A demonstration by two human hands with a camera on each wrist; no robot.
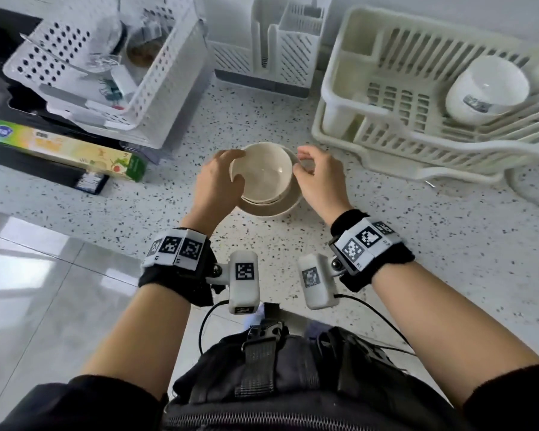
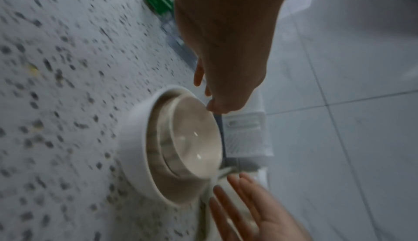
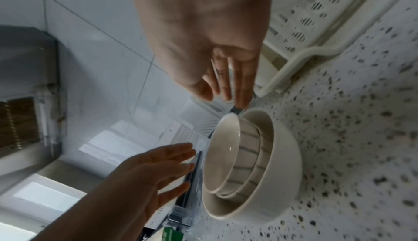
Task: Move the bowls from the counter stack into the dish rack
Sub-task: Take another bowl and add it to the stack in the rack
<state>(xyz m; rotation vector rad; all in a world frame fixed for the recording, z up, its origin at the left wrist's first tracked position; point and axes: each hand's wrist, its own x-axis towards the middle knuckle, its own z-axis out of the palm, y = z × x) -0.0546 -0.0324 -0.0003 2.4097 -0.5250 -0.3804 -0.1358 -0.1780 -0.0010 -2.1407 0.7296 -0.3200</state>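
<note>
A stack of three nested cream bowls stands mid-counter, a small top bowl inside a wide bottom bowl. My left hand flanks the stack's left side, fingers straight, tips at the top bowl's rim. On the stack's right my right hand hovers with loose fingers close to the rim. Neither hand holds anything. The cream dish rack sits at the back right with one white bowl in it.
A white perforated basket with clutter stands at the back left, and a white cutlery holder behind the stack. A green and yellow box lies to the left. The counter edge drops to tiled floor at the near left.
</note>
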